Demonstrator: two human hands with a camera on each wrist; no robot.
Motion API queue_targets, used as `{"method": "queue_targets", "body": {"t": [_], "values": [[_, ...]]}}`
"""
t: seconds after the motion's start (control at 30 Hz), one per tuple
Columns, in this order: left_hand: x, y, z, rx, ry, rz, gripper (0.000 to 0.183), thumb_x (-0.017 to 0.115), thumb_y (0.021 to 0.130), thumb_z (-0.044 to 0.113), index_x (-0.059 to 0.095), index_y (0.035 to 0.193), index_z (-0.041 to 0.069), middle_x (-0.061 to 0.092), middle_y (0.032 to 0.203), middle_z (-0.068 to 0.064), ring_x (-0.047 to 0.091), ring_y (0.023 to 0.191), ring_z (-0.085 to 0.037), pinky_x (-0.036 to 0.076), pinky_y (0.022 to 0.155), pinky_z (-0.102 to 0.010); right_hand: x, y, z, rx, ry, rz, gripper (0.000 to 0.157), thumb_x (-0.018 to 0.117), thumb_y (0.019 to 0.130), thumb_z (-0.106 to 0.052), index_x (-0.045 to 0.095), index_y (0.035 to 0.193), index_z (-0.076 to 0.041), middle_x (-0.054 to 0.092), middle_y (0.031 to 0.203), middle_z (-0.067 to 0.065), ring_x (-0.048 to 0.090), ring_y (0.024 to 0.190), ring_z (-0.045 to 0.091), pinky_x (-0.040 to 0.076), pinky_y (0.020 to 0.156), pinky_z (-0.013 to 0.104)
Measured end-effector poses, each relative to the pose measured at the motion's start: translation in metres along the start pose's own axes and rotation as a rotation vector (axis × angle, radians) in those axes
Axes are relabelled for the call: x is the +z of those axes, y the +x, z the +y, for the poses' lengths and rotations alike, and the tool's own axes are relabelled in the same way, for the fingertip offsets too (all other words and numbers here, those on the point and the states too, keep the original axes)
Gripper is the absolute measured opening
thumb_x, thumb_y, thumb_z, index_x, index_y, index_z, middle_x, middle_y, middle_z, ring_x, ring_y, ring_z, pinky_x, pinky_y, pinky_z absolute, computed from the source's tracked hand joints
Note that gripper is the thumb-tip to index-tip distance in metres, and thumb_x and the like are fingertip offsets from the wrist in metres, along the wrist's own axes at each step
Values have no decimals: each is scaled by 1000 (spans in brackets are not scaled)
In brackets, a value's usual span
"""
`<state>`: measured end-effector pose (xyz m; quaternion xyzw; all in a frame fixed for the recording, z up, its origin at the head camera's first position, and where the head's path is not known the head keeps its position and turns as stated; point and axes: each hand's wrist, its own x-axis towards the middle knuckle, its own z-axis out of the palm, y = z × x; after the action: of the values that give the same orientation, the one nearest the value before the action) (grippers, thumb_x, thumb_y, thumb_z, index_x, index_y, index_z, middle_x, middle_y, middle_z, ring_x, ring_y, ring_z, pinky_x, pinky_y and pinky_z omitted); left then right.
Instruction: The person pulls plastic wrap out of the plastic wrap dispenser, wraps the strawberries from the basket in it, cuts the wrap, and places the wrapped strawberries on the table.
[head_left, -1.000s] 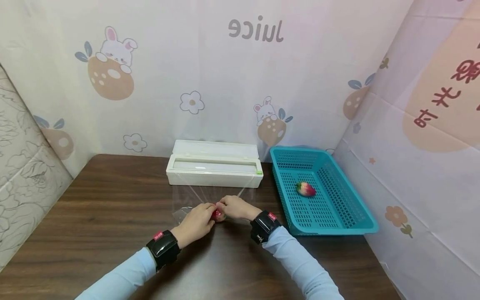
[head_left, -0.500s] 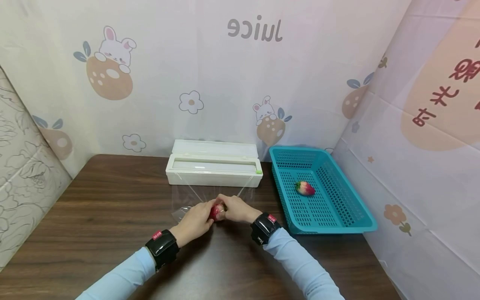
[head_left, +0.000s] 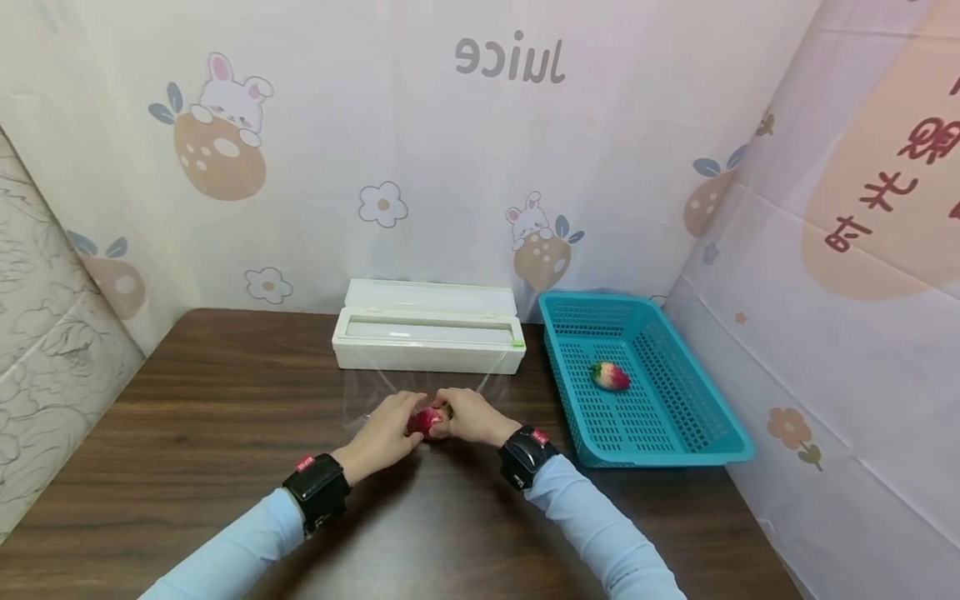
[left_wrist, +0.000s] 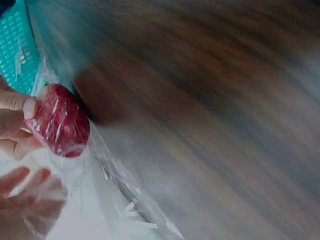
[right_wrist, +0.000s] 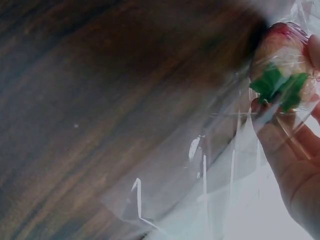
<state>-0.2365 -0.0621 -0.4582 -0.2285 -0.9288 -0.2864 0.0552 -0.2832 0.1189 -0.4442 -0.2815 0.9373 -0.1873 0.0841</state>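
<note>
A red strawberry (head_left: 426,422) sits between the two hands, in front of the white box, its surface glossy with clear cling film. My right hand (head_left: 471,417) pinches it near the leafy end; the green leaves (right_wrist: 277,86) show through the film in the right wrist view. At the strawberry's pointed end is my left hand (head_left: 381,439), thumb and fingers spread apart. Through the film, the left wrist view shows those left fingers (left_wrist: 37,187) just short of the wrapped strawberry (left_wrist: 61,122). A sheet of cling film (head_left: 362,387) runs back to the box.
The white cling film box (head_left: 429,357) stands at the table's back with its lid up. To the right is a turquoise basket (head_left: 585,417) holding another strawberry (head_left: 611,376). Dark wooden table (head_left: 187,467) spreads leftward; printed cloth walls rise behind and beside it.
The right hand has rolled the strawberry so more of its red side and leaves show. My left hand has drawn back to the left and its fingers have spread off the strawberry.
</note>
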Motion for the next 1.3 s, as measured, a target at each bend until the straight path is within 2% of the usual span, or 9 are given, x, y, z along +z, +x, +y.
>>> {"method": "queue_targets", "body": {"t": [0.2, 0.3, 0.4, 0.5, 0.6, 0.7, 0.83, 1.07, 1.3], "values": [[-4, -23, -22, -114, 165, -1, 75, 81, 65, 29, 46, 122, -4, 49, 109, -17, 48, 100, -30, 46, 77, -42, 0, 3, -2, 6, -7, -4, 33, 73, 76, -30, 62, 100, -11, 56, 77, -4, 50, 68, 7, 41, 57, 19], [-1, -29, -31, -95, 235, 2, 61, 80, 68, 29, 50, 111, -4, 49, 98, -14, 49, 87, -27, 45, 68, -37, -1, 2, -1, 15, -6, -5, 33, 73, 76, -31, 62, 100, -11, 56, 77, -4, 50, 69, 7, 41, 58, 19], [-2, -27, -35, -61, 232, 37, 38, 74, 74, 22, 55, 99, 1, 53, 91, -10, 53, 81, -24, 46, 65, -35, -1, 2, -1, 19, -5, -9, 32, 73, 76, -30, 62, 100, -11, 56, 75, -5, 49, 67, 7, 40, 57, 19], [-9, -25, -40, -75, 96, 63, 17, 68, 79, 16, 60, 91, 6, 60, 86, -4, 59, 78, -20, 49, 66, -34, -2, 3, -1, 13, 1, -16, 32, 73, 77, -30, 62, 100, -11, 54, 72, -5, 48, 66, 7, 38, 55, 19], [-19, -24, -49, -156, -157, 34, 7, 62, 85, 15, 64, 88, 9, 65, 85, -2, 60, 76, -15, 49, 68, -32, -2, 3, -2, 6, 0, -22, 31, 73, 77, -29, 62, 100, -10, 52, 71, -6, 47, 65, 7, 37, 54, 19], [-28, -25, -61, -240, -410, -24, 16, 56, 90, 16, 64, 93, 3, 67, 89, -9, 62, 80, -16, 50, 73, -32, -2, 3, -2, -1, -17, -22, 31, 73, 77, -29, 62, 100, -10, 52, 70, -6, 47, 65, 7, 37, 54, 19], [-34, -26, -73, -351, -632, -78, 28, 50, 94, 18, 61, 99, -7, 67, 92, -15, 65, 83, -17, 52, 75, -31, -2, 2, 0, -4, -34, -16, 31, 73, 77, -29, 63, 100, -11, 54, 71, -6, 48, 66, 7, 38, 55, 20], [-34, -22, -87, -537, -704, -141, 31, 47, 95, 24, 64, 92, -1, 63, 72, 3, 57, 68, -8, 47, 63, -25, -3, 2, 2, -10, -32, -12, 32, 74, 76, -30, 64, 100, -12, 57, 74, -6, 49, 69, 8, 39, 58, 21], [-35, -15, -91, -610, -651, -170, 31, 46, 94, 24, 67, 84, 3, 62, 63, 8, 52, 57, -6, 41, 58, -25, -8, 1, 1, 43, 35, -81, 31, 72, 77, -30, 57, 100, -17, 57, 78, -5, 51, 66, 8, 42, 56, 21]]}}
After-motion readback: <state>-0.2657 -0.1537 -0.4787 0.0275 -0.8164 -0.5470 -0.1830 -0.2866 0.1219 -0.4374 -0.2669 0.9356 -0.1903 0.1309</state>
